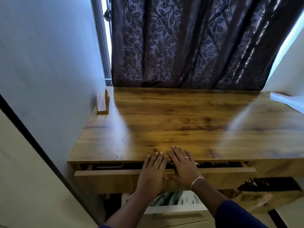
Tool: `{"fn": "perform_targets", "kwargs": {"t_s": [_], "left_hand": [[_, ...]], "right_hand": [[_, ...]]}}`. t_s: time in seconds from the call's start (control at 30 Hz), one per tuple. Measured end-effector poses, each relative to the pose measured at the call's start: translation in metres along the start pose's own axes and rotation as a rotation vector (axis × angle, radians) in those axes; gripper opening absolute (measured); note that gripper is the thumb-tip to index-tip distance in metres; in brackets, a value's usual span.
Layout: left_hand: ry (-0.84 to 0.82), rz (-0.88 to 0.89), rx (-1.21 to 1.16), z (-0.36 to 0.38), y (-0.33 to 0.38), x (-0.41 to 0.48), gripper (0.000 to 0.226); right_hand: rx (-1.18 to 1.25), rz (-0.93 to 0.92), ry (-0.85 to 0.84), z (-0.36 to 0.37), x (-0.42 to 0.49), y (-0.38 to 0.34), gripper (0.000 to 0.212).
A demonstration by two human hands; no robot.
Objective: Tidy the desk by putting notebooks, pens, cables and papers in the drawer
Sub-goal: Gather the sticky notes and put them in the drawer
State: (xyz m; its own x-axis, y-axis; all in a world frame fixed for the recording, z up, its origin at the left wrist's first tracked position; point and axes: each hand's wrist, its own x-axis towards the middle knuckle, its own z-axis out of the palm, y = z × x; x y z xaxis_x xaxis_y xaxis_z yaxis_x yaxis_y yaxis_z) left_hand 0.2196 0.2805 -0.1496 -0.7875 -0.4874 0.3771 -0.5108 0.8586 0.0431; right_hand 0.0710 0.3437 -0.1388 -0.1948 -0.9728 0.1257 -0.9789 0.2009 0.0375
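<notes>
Brown wood-grain drawer [115, 175], ajar, runs crosswise directly beneath left hand [152, 170] and right hand [182, 165]; fingers [176, 153] straight, holding nothing.

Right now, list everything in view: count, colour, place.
desk: one, brown wood, centre
drawer: one, brown wood, under the desk's front edge, slightly open; contents too dark to tell
stand: one, brown wood, desk's back left corner
sheet: one, white, desk's far right; possibly paper
curtain: one, dark purple, leaf pattern, behind the desk
wall: one, pale, left
ring: one, silver, right grip
bracelet: one, silver, right wrist
left grip: one, flat, across drawer front onto desk edge
right grip: one, flat, beside the left
</notes>
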Motion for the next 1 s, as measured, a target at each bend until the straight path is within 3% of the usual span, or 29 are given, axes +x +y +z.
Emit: {"fn": "perform_targets", "kwargs": {"t_s": [0.23,0.4,0.7,0.87,1.0], "left_hand": [[0.05,0.0,-0.037,0.001,-0.005,0.014,0.059],[0.148,0.026,-0.09,-0.002,0.001,0.022,0.022],[-0.007,-0.032,0.018,-0.006,0.007,0.033,0.04],[-0.162,-0.298,-0.041,-0.019,0.033,0.04,0.043],[-0.32,-0.35,-0.013,-0.018,0.065,0.056,0.054]], "right_hand": [[-0.034,0.038,0.119,-0.004,0.009,-0.009,0.079],[-0.075,0.057,0.162,-0.003,0.016,-0.013,0.059],[-0.088,-0.025,0.163,-0.005,0.018,-0.003,0.052],[-0.005,-0.195,0.069,-0.008,0.011,0.024,0.089],[0.123,-0.207,-0.028,-0.026,-0.001,0.052,0.066]]}}
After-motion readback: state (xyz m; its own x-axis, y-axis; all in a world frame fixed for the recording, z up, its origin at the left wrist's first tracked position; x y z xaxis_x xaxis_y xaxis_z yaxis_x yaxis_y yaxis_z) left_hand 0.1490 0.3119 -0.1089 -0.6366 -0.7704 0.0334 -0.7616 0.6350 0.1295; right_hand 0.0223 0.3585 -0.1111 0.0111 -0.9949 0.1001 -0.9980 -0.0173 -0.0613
